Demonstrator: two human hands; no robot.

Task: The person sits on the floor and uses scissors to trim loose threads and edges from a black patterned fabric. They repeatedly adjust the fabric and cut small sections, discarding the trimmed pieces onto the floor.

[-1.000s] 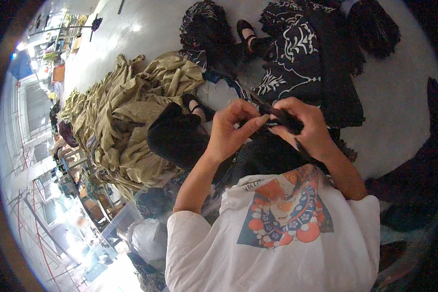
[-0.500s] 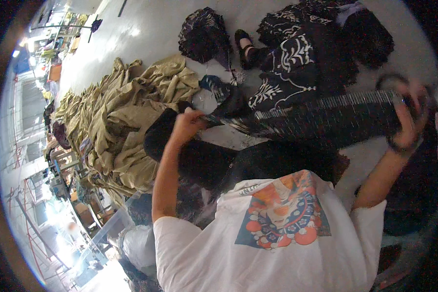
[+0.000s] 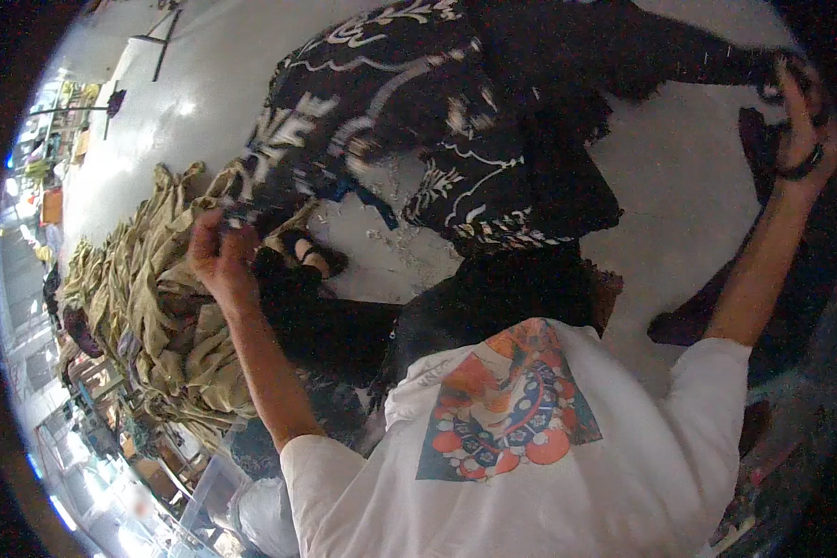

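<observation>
A black fabric (image 3: 530,56) with white leafy patterns is spread in the air between my two arms, partly blurred by motion. My left hand (image 3: 223,256) is closed in a pinch on its patterned left edge. At the far right, my right hand (image 3: 803,130) grips the opposite end of the fabric; a dark curved shape by its fingers is too blurred to name. A dark band circles the right wrist. A lower part of patterned black cloth (image 3: 493,181) hangs over my lap, with a fringed-looking white edge.
Left of me lies a heap of olive-tan cloth (image 3: 149,316). A foot in a black shoe (image 3: 321,256) rests on the grey floor (image 3: 637,219) among pale scraps. Dark cloth (image 3: 716,312) lies at the right. Cluttered shelving and work tables stand at the far left.
Both hands have moved apart and the right one upward; the left has gone left and slightly down. The fabric, earlier stretched low across my lap, is now lifted and spread out in front.
</observation>
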